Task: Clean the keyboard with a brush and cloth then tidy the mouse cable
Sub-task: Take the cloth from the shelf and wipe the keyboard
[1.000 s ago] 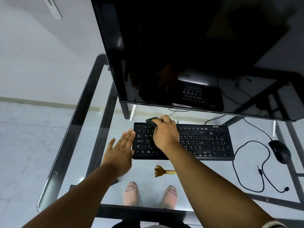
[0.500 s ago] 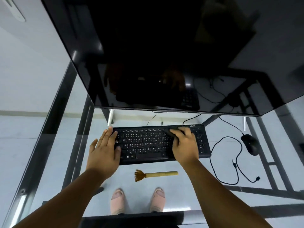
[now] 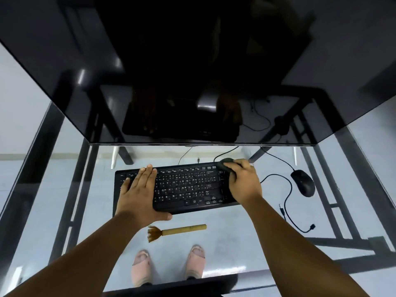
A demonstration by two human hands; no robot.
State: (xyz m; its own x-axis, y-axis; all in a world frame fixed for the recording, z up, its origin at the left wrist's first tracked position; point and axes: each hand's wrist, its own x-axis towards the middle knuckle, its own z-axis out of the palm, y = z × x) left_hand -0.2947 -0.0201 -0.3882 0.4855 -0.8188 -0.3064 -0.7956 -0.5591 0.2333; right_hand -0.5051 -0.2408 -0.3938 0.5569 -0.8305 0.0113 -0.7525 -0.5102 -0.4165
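A black keyboard (image 3: 188, 186) lies flat on the glass counter (image 3: 235, 239) in the middle of the frame, just below the bottom edge of a large dark monitor (image 3: 192, 71) that fills the upper half.

The left hand (image 3: 139, 194) rests flat on the left end of the keyboard, fingers straight and close together and pointing toward the monitor, thumb lying along the keyboard's near edge; its grip is wide and holds nothing.

The right hand (image 3: 244, 182) sits over the right end of the keyboard, its fingers curled round a dark cloth (image 3: 225, 163) bunched at the upper right corner of the keys, so this grip is holding the cloth and pressing it against the keyboard.

Below the keyboard, lower centre of the frame, a brush (image 3: 175, 231) lies on the glass apart from both hands, its tan handle pointing right and its brown bristles fanned to the left.

At the right of the frame a black mouse (image 3: 303, 182) sits on the counter, well apart from the keyboard. Its cable (image 3: 288, 202) runs in a loose loop between the mouse and the right hand and ends in a plug toward the lower right.

Through the glass, near the bottom centre, two feet in pale shoes (image 3: 196, 262) show on the light floor.
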